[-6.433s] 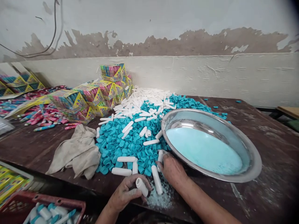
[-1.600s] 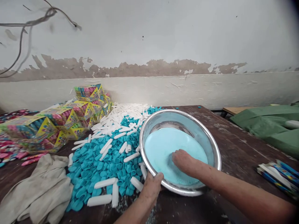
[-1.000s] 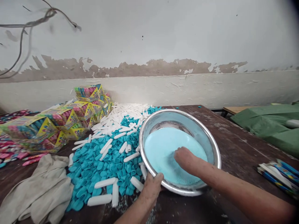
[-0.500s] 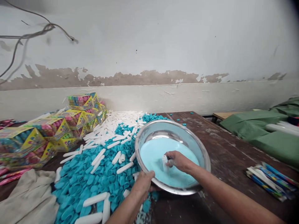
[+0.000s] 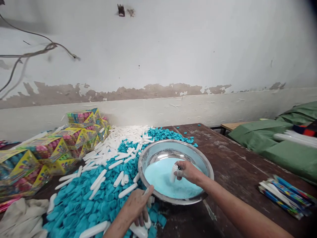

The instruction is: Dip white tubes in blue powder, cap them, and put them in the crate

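Note:
A steel basin holds pale blue powder. Inside it, my right hand grips a white plastic tube, its lower end at the powder. My left hand is off the basin's rim, thumb stretched out and fingers pointing down over the heap. Beneath those fingers lie white tubes, and whether the fingertips touch them is hard to see. Around this hand spreads a pile of teal caps with more white tubes scattered on top.
Packed display boxes are stacked at the left, beside a beige cloth. Printed flat wrappers lie on the dark table at right. Green sacks stand beyond its right edge. A wall closes the back.
My left hand has let go of the basin's rim and dropped to the tubes and caps. The basin sits flatter on the table. My right hand still holds its tube in the basin.

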The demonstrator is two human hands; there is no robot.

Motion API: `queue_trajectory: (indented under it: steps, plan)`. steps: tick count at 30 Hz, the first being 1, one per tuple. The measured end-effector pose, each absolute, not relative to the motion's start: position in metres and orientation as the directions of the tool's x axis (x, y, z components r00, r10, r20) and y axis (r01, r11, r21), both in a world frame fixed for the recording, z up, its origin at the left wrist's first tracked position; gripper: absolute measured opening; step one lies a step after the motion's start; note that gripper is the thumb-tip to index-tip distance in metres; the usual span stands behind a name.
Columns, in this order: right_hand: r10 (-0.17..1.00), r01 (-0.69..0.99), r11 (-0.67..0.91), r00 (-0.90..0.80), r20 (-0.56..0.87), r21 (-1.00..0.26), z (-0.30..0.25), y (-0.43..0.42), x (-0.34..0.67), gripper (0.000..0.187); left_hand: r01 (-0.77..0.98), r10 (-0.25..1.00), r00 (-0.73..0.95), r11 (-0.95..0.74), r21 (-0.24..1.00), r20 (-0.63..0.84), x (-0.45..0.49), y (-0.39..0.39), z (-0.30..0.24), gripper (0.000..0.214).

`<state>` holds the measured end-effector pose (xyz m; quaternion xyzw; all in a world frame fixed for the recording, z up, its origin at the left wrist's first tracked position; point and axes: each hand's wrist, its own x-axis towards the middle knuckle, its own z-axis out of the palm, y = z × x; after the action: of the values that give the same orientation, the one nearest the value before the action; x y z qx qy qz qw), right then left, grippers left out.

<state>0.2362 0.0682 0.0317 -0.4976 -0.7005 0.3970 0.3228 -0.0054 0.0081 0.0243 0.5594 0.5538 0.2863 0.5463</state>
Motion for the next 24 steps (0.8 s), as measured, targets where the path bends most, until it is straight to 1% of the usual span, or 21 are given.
queue_trajectory:
  steps: [1,2,3,4,5,6,8,10,12,13,14,15,16,17,18,19,20,22,23,24]
  plan:
    - [0.948,0.419,0.189,-0.313,0.054,-0.888,0.032,0.067,0.236,0.007,0.409,0.962,0.221,0.060,0.910,-0.162,-0.005,0.007,0.033,0.045]
    - [0.943,0.399,0.192,-0.329,0.055,-0.897,0.033,0.066,0.234,0.008,0.488,0.973,0.228,-0.095,0.868,-0.022,-0.001,0.008,0.041,0.040]
    - [0.938,0.381,0.197,-0.342,0.060,-0.903,0.034,0.064,0.232,0.010,0.533,0.964,0.240,-0.231,0.814,0.116,0.006,0.010,0.047,0.030]
    - [0.934,0.369,0.204,-0.352,0.067,-0.907,0.035,0.062,0.230,0.012,0.541,0.940,0.254,-0.333,0.772,0.227,0.015,0.013,0.049,0.019]
    - [0.931,0.362,0.212,-0.357,0.075,-0.908,0.037,0.060,0.227,0.014,0.551,0.918,0.278,-0.393,0.736,0.282,0.027,0.018,0.049,0.016]
    - [0.930,0.361,0.219,-0.357,0.083,-0.906,0.038,0.057,0.225,0.016,0.568,0.905,0.306,-0.422,0.706,0.295,0.039,0.023,0.047,0.018]
    - [0.935,0.380,0.234,-0.340,0.100,-0.895,0.041,0.051,0.220,0.015,0.614,0.904,0.342,-0.422,0.666,0.257,0.060,0.034,0.037,0.015]
    - [0.940,0.422,0.249,-0.320,0.114,-0.872,0.043,0.046,0.220,0.011,0.633,0.910,0.344,-0.406,0.660,0.230,0.071,0.043,0.027,0.008]
    - [0.945,0.472,0.265,-0.300,0.130,-0.841,0.043,0.042,0.225,0.010,0.602,0.907,0.332,-0.414,0.682,0.258,0.070,0.047,0.023,0.006]
    - [0.946,0.555,0.291,-0.290,0.146,-0.780,0.042,0.041,0.228,0.014,0.563,0.896,0.346,-0.437,0.702,0.280,0.065,0.046,0.024,0.007]
    - [0.944,0.663,0.317,-0.287,0.160,-0.679,0.041,0.040,0.232,0.018,0.508,0.880,0.366,-0.460,0.728,0.302,0.059,0.044,0.027,0.009]
    - [0.942,0.767,0.335,-0.293,0.167,-0.547,0.038,0.040,0.237,0.017,0.438,0.864,0.387,-0.479,0.760,0.322,0.052,0.041,0.030,0.010]
    - [0.939,0.844,0.345,-0.305,0.161,-0.410,0.034,0.040,0.241,0.012,0.359,0.849,0.402,-0.490,0.794,0.342,0.045,0.037,0.034,0.012]
    - [0.937,0.888,0.349,-0.320,0.142,-0.300,0.030,0.041,0.244,0.009,0.287,0.840,0.409,-0.490,0.823,0.357,0.038,0.032,0.038,0.013]
    - [0.933,0.904,0.358,-0.337,0.122,-0.236,0.026,0.041,0.246,0.012,0.235,0.837,0.410,-0.481,0.844,0.363,0.033,0.028,0.041,0.013]
    - [0.927,0.901,0.373,-0.355,0.116,-0.223,0.022,0.042,0.247,0.018,0.204,0.837,0.405,-0.474,0.856,0.367,0.028,0.024,0.043,0.014]
    - [0.917,0.892,0.396,-0.373,0.139,-0.217,0.018,0.043,0.248,0.028,0.191,0.837,0.402,-0.472,0.861,0.370,0.024,0.020,0.044,0.014]
    - [0.890,0.886,0.438,-0.404,0.211,-0.154,0.011,0.045,0.248,0.046,0.186,0.832,0.408,-0.479,0.858,0.376,0.019,0.013,0.045,0.016]
    - [0.881,0.885,0.450,-0.417,0.224,-0.120,0.010,0.045,0.247,0.045,0.182,0.826,0.412,-0.489,0.853,0.385,0.017,0.010,0.045,0.017]
    - [0.882,0.888,0.449,-0.423,0.206,-0.097,0.009,0.046,0.247,0.036,0.176,0.820,0.414,-0.497,0.850,0.394,0.014,0.007,0.045,0.018]
